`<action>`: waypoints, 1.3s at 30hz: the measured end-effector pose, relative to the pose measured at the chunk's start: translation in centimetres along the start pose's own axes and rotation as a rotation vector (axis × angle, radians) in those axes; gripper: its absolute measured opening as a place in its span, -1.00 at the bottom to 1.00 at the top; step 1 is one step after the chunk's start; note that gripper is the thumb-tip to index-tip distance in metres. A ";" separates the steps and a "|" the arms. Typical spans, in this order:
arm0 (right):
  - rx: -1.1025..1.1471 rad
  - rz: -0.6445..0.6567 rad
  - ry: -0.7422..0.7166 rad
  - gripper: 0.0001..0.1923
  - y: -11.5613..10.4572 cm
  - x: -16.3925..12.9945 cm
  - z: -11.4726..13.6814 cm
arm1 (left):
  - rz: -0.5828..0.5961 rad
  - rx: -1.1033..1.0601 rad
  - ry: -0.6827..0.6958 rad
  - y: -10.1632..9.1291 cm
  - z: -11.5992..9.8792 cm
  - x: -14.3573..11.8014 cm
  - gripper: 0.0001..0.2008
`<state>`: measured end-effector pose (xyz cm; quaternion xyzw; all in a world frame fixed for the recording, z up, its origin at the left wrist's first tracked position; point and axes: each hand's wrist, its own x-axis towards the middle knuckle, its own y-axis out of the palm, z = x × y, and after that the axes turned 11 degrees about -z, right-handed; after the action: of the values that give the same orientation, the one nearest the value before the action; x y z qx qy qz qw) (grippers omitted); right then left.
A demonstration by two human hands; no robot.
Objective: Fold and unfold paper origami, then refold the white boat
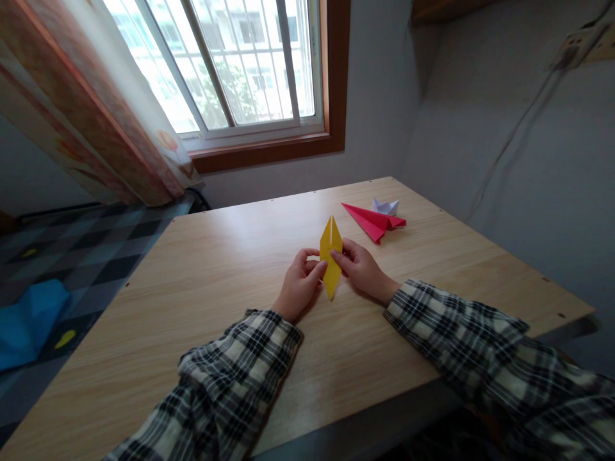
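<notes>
Both hands pinching the yellow folded paper (331, 256) at its middle: left hand (298, 285) gripping the left edge, right hand (362, 269) the right, grip closed on paper, held just above the table (216, 269). Already a narrow double-pointed diamond with a centre slit; further folds seemingly left. Beyond the right grip, finished red paper plane (375, 221) and white paper boat (385, 206). No containers visible.

Your hands sit mid-table; bare wood table (216, 282) lies open to your left and toward you. Ahead and right, the red paper plane (373, 221) and the white paper boat (385, 206) just behind it block the far-right corner.
</notes>
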<state>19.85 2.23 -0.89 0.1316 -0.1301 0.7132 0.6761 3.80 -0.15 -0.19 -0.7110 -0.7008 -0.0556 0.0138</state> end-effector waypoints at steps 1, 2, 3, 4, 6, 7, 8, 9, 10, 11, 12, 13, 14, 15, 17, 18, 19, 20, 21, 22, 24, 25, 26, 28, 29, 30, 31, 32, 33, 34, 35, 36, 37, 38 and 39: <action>0.013 0.000 0.006 -0.70 0.0 0.0 0.0 | -0.015 -0.021 -0.002 0.0 0.0 -0.1 -0.63; 0.024 0.010 0.013 -0.69 -0.1 0.0 0.0 | -0.031 -0.039 0.003 0.1 0.0 -0.1 -0.62; 0.034 0.022 0.023 -0.67 -0.1 0.0 0.0 | -0.044 -0.053 0.011 0.1 0.0 -0.1 -0.63; 0.045 0.034 0.033 -0.65 -0.1 -0.1 0.0 | -0.054 -0.061 0.020 0.2 0.0 -0.1 -0.65; 0.072 0.045 0.045 -0.61 -0.1 -0.1 0.1 | -0.071 -0.061 0.038 0.3 0.0 0.0 -0.70; 0.085 0.049 0.047 -0.60 -0.1 -0.2 0.2 | -0.074 -0.059 0.041 0.4 -0.1 0.0 -0.71; 0.094 0.055 0.046 -0.60 -0.1 -0.2 0.3 | -0.072 -0.060 0.038 0.5 -0.2 0.0 -0.72; 0.097 0.064 0.044 -0.60 -0.1 -0.2 0.3 | -0.064 -0.064 0.029 0.6 -0.3 0.0 -0.72; 0.096 0.077 0.044 -0.61 -0.1 -0.2 0.4 | -0.053 -0.069 0.017 0.6 -0.4 0.0 -0.72; 0.093 0.090 0.046 -0.62 0.0 -0.2 0.4 | -0.046 -0.070 0.007 0.6 -0.5 -0.1 -0.72; 0.088 0.100 0.050 -0.64 0.0 -0.1 0.4 | -0.045 -0.060 0.001 0.6 -0.6 -0.1 -0.73; 0.083 0.103 0.051 -0.66 0.0 -0.1 0.3 | -0.051 -0.043 0.001 0.5 -0.6 -0.1 -0.73; 0.079 0.102 0.051 -0.67 0.0 -0.1 0.3 | -0.059 -0.026 0.005 0.4 -0.7 -0.1 -0.73; 0.076 0.096 0.049 -0.69 0.0 0.0 0.2 | -0.065 -0.017 0.009 0.3 -0.7 0.0 -0.70; 0.066 0.076 0.041 -0.70 0.1 0.0 0.0 | -0.052 -0.017 0.003 0.2 -0.7 0.1 -0.62; 0.060 0.066 0.038 -0.71 0.1 0.0 -0.1 | -0.040 -0.018 -0.001 0.1 -0.7 0.1 -0.59; 0.053 0.059 0.034 -0.71 0.1 0.0 -0.2 | -0.031 -0.013 -0.003 0.1 -0.6 0.1 -0.58; 0.047 0.052 0.030 -0.72 0.1 0.0 -0.2 | -0.031 -0.005 -0.004 0.1 -0.6 0.1 -0.59; 0.043 0.041 0.027 -0.73 0.0 0.0 -0.3 | -0.037 0.007 -0.008 0.1 -0.5 0.1 -0.61; 0.039 0.024 0.024 -0.74 0.0 0.0 -0.3 | -0.047 0.018 -0.013 0.1 -0.5 0.0 -0.64; 0.039 -0.037 0.023 -0.73 0.0 0.1 -0.4 | -0.056 0.024 -0.027 0.2 -0.5 -0.1 -0.68; 0.050 -0.070 0.029 -0.71 -0.1 0.2 -0.4 | -0.049 0.027 -0.033 0.2 -0.5 -0.2 -0.70; 0.067 -0.097 0.041 -0.68 -0.1 0.2 -0.4 | -0.036 0.033 -0.034 0.3 -0.5 -0.2 -0.70; 0.102 -0.117 0.075 -0.63 -0.1 0.3 -0.4 | -0.018 0.071 -0.005 0.2 -0.6 -0.3 -0.72; 0.108 -0.113 0.090 -0.62 -0.1 0.3 -0.4 | -0.016 0.105 0.024 0.2 -0.6 -0.2 -0.73; 0.097 -0.102 0.102 -0.61 -0.1 0.3 -0.3 | -0.012 0.146 0.057 0.2 -0.6 -0.2 -0.73; 0.071 -0.093 0.106 -0.61 -0.2 0.2 -0.3 | -0.002 0.184 0.089 0.2 -0.6 -0.2 -0.74; 0.039 -0.093 0.103 -0.61 -0.2 0.2 -0.2 | 0.018 0.215 0.112 0.1 -0.6 -0.2 -0.74; 0.010 -0.099 0.098 -0.61 -0.2 0.1 -0.1 | 0.046 0.233 0.124 0.1 -0.7 -0.2 -0.74; -0.010 -0.110 0.094 -0.61 -0.3 0.1 -0.1 | 0.080 0.241 0.125 0.1 -0.7 -0.2 -0.73; -0.019 -0.124 0.093 -0.60 -0.3 0.0 0.0 | 0.110 0.241 0.122 0.1 -0.8 -0.2 -0.73; -0.019 -0.137 0.095 -0.59 -0.3 0.0 0.0 | 0.132 0.242 0.119 0.1 -0.8 -0.2 -0.73; -0.013 -0.146 0.100 -0.58 -0.3 0.0 0.0 | 0.147 0.249 0.117 0.1 -0.8 -0.3 -0.73; -0.004 -0.148 0.109 -0.57 -0.3 0.0 -0.1 | 0.159 0.263 0.114 0.1 -0.8 -0.3 -0.72; 0.006 -0.145 0.121 -0.57 -0.3 0.0 -0.1 | 0.163 0.276 0.108 0.1 -0.8 -0.3 -0.71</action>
<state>20.15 2.29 -0.96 0.0994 -0.0771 0.6695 0.7321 3.84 -0.50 0.54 -0.7530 -0.6399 0.0045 0.1535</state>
